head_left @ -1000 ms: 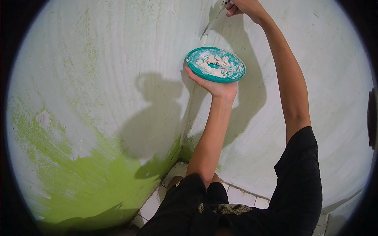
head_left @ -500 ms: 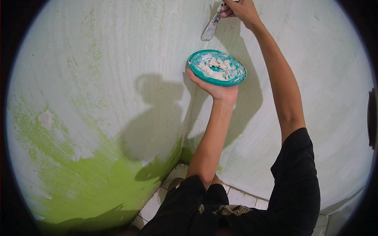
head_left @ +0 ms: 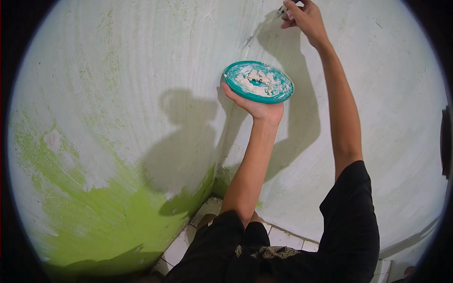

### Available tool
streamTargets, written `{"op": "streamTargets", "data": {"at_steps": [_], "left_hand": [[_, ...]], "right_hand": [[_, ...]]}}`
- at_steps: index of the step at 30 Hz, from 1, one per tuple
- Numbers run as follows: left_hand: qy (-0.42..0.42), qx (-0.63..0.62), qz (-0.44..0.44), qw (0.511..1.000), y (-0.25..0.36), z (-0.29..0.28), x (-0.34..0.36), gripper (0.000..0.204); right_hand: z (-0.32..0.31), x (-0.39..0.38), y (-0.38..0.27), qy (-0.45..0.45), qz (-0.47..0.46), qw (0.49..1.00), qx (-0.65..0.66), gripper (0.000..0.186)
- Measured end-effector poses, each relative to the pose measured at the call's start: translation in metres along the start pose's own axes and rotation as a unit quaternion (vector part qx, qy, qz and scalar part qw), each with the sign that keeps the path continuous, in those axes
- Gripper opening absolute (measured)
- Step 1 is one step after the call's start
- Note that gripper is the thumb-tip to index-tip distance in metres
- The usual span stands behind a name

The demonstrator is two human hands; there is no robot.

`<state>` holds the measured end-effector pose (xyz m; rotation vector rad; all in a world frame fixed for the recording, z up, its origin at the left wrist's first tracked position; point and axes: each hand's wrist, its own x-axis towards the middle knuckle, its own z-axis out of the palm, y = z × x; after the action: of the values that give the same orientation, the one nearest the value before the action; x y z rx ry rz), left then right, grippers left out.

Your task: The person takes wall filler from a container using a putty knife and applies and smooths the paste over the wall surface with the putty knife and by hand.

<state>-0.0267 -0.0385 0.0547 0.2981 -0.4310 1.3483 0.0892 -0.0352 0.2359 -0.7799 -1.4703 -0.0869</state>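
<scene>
My left hand [head_left: 261, 109] bears a round teal plate [head_left: 260, 98] from beneath, its thumb at the left rim and the other fingers hidden under it. White putty [head_left: 258, 78] lies in lumps and smears across the plate. Higher up, at the top edge of the view, my right hand [head_left: 304, 20] is closed on a putty knife [head_left: 281, 10]. Only a small part of that tool shows, close against the wall near the corner; its blade is hard to make out.
Two walls meet in a corner behind the plate. The left wall [head_left: 118, 56] is whitish above, with bright green paint [head_left: 118, 221] below. The right wall [head_left: 391, 118] is pale. White floor tiles [head_left: 285, 238] show beside my legs. A dark object [head_left: 445, 141] stands at the far right edge.
My right hand has moved right and slightly down, and the knife's blade, plainly seen before, now barely shows. The plate has stayed almost in place.
</scene>
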Motion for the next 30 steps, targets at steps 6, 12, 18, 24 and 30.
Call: {"op": "streamTargets", "data": {"at_steps": [6, 12, 18, 24, 30], "left_hand": [[-0.001, 0.014, 0.008, 1.000, 0.000, -0.006, 0.006, 0.084], [-0.020, 0.022, 0.003, 1.000, -0.001, -0.016, 0.012, 0.083], [-0.022, 0.027, 0.005, 0.999, -0.001, -0.019, 0.011, 0.086], [-0.044, 0.042, -0.014, 0.998, 0.004, -0.024, 0.009, 0.087], [-0.011, 0.075, -0.034, 0.997, 0.009, -0.026, 0.012, 0.087]], "right_hand": [[-0.037, -0.035, -0.044, -0.127, 0.006, 0.989, -0.080, 0.018], [-0.046, -0.071, -0.062, -0.337, -0.072, 0.924, -0.168, 0.022], [-0.044, -0.081, -0.070, -0.399, -0.081, 0.889, -0.210, 0.021], [-0.084, -0.082, -0.059, -0.289, -0.034, 0.951, -0.101, 0.018], [-0.099, -0.096, -0.060, -0.336, -0.033, 0.931, -0.137, 0.018]]}}
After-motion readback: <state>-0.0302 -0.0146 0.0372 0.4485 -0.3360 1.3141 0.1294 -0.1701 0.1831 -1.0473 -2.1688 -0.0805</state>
